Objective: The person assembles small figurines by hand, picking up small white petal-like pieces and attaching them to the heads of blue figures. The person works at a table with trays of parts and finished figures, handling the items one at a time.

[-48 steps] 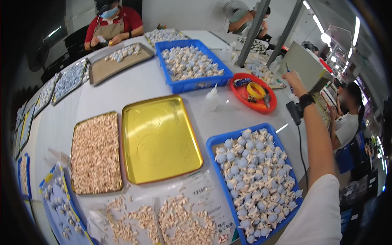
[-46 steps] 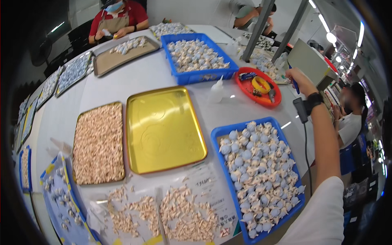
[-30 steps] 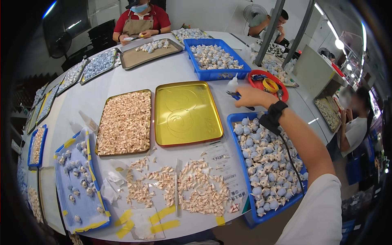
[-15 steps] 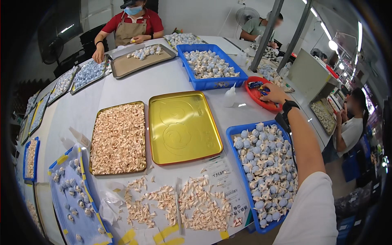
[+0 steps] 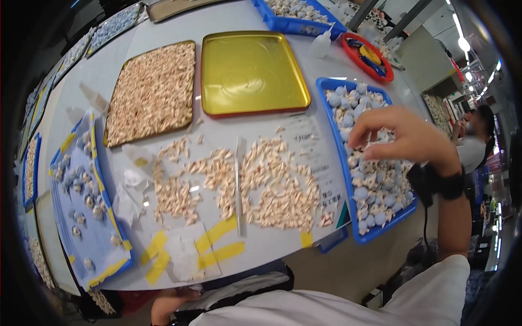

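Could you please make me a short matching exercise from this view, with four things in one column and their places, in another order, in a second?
Things
1. Right hand
2. Gold tray
3. Thin silver strip
4. Round red basket

Places
A. Among the loose cream pieces
B. Just to the right of the white squeeze bottle
C. Over the blue bin full of round blue-and-cream pieces
D. Just to the right of the packed tray

Right pairs
1-C, 2-D, 3-A, 4-B
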`<state>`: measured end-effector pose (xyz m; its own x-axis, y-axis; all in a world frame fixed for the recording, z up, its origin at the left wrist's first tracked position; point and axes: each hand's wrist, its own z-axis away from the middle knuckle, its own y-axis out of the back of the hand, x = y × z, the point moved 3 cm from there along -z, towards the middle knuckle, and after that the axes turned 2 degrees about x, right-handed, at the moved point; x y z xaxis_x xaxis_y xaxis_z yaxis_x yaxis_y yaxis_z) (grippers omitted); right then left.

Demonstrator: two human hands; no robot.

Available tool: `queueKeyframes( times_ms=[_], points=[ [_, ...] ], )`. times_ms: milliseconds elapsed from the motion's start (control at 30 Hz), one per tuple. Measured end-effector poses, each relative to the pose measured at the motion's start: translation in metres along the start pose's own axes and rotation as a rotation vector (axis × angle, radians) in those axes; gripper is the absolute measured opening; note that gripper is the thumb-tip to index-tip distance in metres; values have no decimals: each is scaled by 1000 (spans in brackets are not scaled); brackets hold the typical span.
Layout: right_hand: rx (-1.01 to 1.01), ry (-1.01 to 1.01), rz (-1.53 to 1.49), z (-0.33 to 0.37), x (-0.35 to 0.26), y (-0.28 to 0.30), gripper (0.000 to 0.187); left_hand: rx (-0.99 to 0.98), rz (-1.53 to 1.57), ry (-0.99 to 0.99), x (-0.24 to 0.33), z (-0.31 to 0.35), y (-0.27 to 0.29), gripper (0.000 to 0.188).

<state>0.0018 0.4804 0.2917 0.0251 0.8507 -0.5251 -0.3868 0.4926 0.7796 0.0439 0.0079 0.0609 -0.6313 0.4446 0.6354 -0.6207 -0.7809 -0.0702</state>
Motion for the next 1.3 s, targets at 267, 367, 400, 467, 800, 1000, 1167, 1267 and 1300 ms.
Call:
queueKeyframes(
  times_ms=[267, 367, 400, 467, 800, 1000, 1167, 1267, 1300],
  points=[
    [207, 207, 213, -56, -43, -93, 18, -224, -148, -420, 61, 65, -21, 28],
    [124, 90, 148, -67, -39, -106, 21, -224, -157, -565, 80, 66, -29, 27],
    [164, 114, 182, -69, -42, -109, 22, -211, -133, -605, 82, 68, -31, 26],
    [163, 151, 232, -72, -41, -114, 20, -199, -123, -697, 85, 69, -33, 25],
    [281, 73, 250, -62, -39, -115, 13, -259, 206, -828, 92, 65, -28, 26],
    [324, 15, 170, -56, -46, -112, 13, -270, 418, -929, 95, 56, -32, 32],
    [246, 45, 150, -57, -51, -126, 15, -315, 553, -904, 93, 52, -35, 35],
    [260, 43, 147, -59, -46, -129, 16, -137, 577, -759, 97, 54, -44, 47],
    [270, 46, 146, -58, -44, -130, 15, -147, 595, -754, 96, 55, -46, 45]
  ],
)
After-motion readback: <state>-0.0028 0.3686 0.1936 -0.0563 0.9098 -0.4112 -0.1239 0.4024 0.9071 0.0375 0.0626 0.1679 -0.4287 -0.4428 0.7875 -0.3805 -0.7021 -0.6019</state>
